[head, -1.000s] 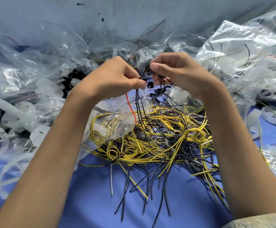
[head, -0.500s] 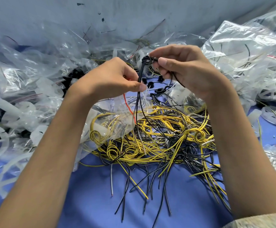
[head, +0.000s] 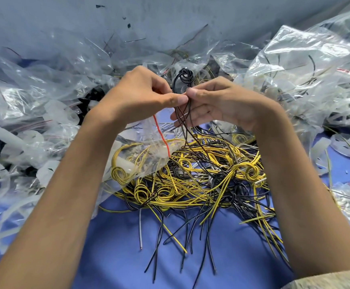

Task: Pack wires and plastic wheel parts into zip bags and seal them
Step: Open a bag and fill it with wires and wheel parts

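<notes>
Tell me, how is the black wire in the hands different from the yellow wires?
The black wire is plain; the yellow wires have a dark stripe. The right hand pinches the black wire up, by the left hand gripping a bag; the yellow wires lie on the table. The black wire is one small bundle; the yellow wires are a big heap. Both have curled loops.

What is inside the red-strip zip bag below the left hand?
Through the clear zip bag, a white plastic part shows; yellow wire coils there may lie inside or underneath. The left hand, holding it, covers its mouth; the right hand pinches black wires.
</notes>
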